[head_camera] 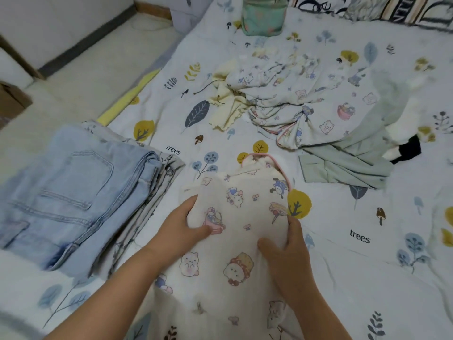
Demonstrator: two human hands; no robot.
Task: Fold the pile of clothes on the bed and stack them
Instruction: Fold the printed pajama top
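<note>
A cream garment with cartoon prints and pink trim [241,204] lies in front of me on the bed. My left hand [182,225] grips its left edge, thumb on top. My right hand [285,246] grips its right side, fingers curled round the cloth. To the left sits a stack with folded light-blue jeans [66,192] on top of a grey patterned piece [159,190]. Further back lies the loose pile: a cartoon-print garment [301,99], a pale yellow piece [229,104] and a sage-green garment [355,155].
The bed sheet [367,241] carries a tree and leaf print. A green floral bag [263,15] stands at the far edge. A black and white item [407,148] lies at the right. Patterned pillows [392,8] line the back. The floor [85,69] is left of the bed.
</note>
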